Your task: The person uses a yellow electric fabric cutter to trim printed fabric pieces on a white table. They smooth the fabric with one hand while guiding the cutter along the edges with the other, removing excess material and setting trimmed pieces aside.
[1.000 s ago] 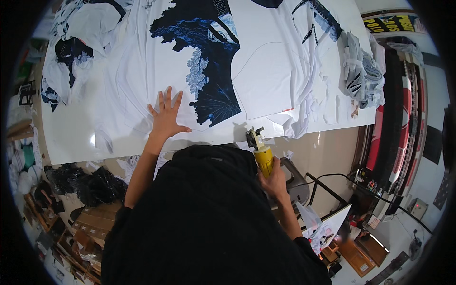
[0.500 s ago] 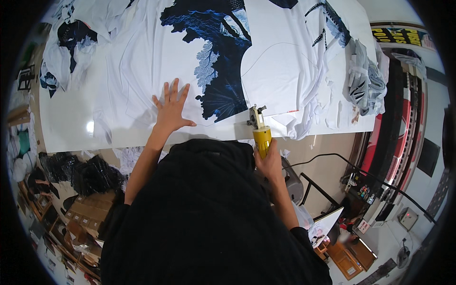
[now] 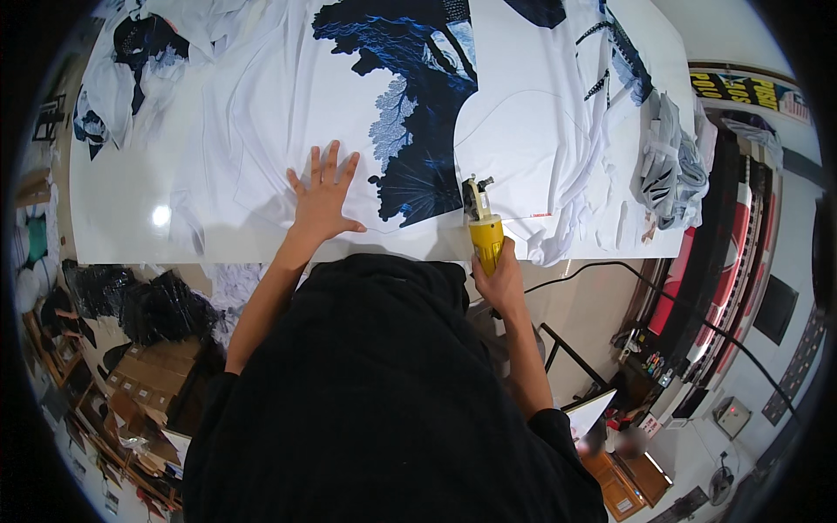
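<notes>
White cloth (image 3: pixel 288 96) with a dark blue printed panel (image 3: pixel 427 148) lies spread over the white table (image 3: pixel 113 235). My left hand (image 3: pixel 323 205) rests flat on the white part, fingers spread, left of the print's lower end. In my right hand (image 3: pixel 503 281) is a yellow handheld electric fabric cutter (image 3: pixel 486 235), gripped around its body near the table's front edge. Its metal head stands at the lower right corner of the print, beside the white cloth. The blade itself is too small to make out. A thin curved line runs across the white area right of the print.
Crumpled grey cloth (image 3: pixel 670 166) sits at the table's right end, and more printed white cloth (image 3: pixel 144 52) at the far left. A black cable (image 3: pixel 645 277) runs off to the right. Black plastic bags (image 3: pixel 161 305) and cardboard boxes (image 3: pixel 153 370) lie below on the left.
The cutter in my right hand has moved slightly forward along the print's right edge. My left hand stays flat on the cloth. The whole view has shifted a little.
</notes>
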{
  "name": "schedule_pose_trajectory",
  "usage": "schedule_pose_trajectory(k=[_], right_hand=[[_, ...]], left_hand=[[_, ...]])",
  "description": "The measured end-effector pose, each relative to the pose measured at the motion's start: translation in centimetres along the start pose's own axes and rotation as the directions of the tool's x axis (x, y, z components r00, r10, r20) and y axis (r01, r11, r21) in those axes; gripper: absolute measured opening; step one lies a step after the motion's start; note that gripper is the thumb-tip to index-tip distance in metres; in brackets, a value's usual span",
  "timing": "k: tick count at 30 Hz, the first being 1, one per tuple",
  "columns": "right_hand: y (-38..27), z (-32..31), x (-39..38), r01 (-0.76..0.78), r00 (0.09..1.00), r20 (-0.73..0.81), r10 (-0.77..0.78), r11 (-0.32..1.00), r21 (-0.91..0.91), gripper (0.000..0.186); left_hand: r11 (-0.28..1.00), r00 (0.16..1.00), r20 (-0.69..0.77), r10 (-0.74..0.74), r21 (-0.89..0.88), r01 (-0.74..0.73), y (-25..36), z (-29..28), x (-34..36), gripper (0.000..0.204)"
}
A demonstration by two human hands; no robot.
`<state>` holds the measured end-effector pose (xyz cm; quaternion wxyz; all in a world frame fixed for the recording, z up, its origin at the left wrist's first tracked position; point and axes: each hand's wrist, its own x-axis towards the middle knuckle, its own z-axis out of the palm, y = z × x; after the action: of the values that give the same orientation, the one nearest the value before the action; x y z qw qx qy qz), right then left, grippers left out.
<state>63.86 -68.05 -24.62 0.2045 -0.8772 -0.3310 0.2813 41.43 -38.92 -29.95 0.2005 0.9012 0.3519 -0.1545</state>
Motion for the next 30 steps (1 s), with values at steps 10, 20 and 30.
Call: schedule_pose_trajectory(k=[10, 20, 30], right_hand=[[-2.3, 0.1, 3.3, 0.025, 1.000, 0.006, -0.025, 1.000, 0.005, 0.047], [-6.3, 0.5, 7.0, -0.080, 0.997, -0.014, 0.080, 0.997, 0.022, 0.045], [-7.9, 2.0, 9.5, -0.040, 0.989, -0.139, 0.042, 0.999, 0.016, 0.047]], left_hand=[[1.000, 1.000, 0.023, -0.009, -0.024, 0.009, 0.1, -0.6, -0.2, 0.142], [0.997, 1.000, 0.014, 0.012, -0.071, -0.011, -0.2, -0.5, -0.1, 0.143], [0.995, 1.000, -0.007, 0.024, -0.093, -0.025, -0.6, -0.1, 0.0, 0.143]])
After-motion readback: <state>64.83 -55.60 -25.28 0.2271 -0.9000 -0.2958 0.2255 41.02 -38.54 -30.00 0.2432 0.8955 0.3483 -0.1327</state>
